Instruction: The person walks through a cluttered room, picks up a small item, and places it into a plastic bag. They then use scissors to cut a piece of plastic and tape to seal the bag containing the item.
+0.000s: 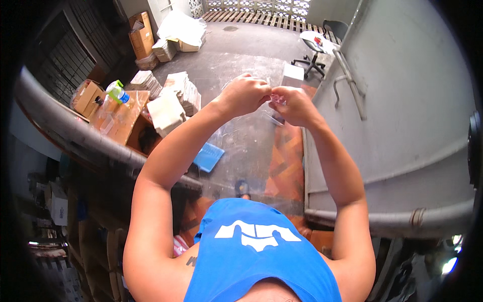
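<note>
My right hand (296, 105) has its fingers clamped on a small pinkish thing (278, 99), held aloft; my left hand (246, 93) curls its fingers together, contents hidden; I judge handling under way, what's finished unclear.

No readable txt — white box (59, 211), far L, prob. printed — too blurry.

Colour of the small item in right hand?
Small item: mottled pink and whitish, best in the head view.
</note>
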`<state>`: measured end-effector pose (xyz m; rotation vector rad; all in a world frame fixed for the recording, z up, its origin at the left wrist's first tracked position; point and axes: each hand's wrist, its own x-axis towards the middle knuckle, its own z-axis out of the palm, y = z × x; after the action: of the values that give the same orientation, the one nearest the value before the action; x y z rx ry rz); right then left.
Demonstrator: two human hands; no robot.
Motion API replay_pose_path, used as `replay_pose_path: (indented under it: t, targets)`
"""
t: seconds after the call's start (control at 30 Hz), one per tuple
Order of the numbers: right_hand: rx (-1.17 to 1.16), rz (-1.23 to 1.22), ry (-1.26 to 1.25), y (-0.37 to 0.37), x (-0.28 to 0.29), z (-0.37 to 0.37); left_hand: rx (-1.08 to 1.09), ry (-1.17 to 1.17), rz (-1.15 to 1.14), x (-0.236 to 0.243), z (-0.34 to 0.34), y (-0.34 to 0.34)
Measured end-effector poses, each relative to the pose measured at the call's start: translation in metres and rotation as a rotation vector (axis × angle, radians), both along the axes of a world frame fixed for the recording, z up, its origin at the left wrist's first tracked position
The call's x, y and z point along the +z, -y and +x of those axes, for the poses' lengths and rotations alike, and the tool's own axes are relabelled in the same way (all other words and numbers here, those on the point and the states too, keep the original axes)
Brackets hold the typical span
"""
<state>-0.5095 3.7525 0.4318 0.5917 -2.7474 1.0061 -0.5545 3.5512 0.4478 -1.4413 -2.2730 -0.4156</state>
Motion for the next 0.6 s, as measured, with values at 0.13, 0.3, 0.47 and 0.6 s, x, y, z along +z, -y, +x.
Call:
replay_pose_path:
  t: [0.13, 0.3, 0.47, 0.6]
  targets:
    - [-0.169, 0.116, -0.155, 0.004, -0.035, -0.140, 0.039, -0.497, -0.155, -0.048, -0.151, -0.010]
    - [-0.085, 0.156, -0.273, 0.014, -0.098, -0.221, 0.150, -0.270, -0.110, -0.092, -0.201, 0.005]
    - [0.107, 0.057, -0.186, 0.024, -0.125, -0.285, 0.100, 0.154, -0.118, -0.123, -0.264, 0.024]
    - [0.143, 0.109, 0.034, 0.024, -0.154, -0.370, 0.206, 0.507, -0.053, -0.150, -0.340, 0.019]
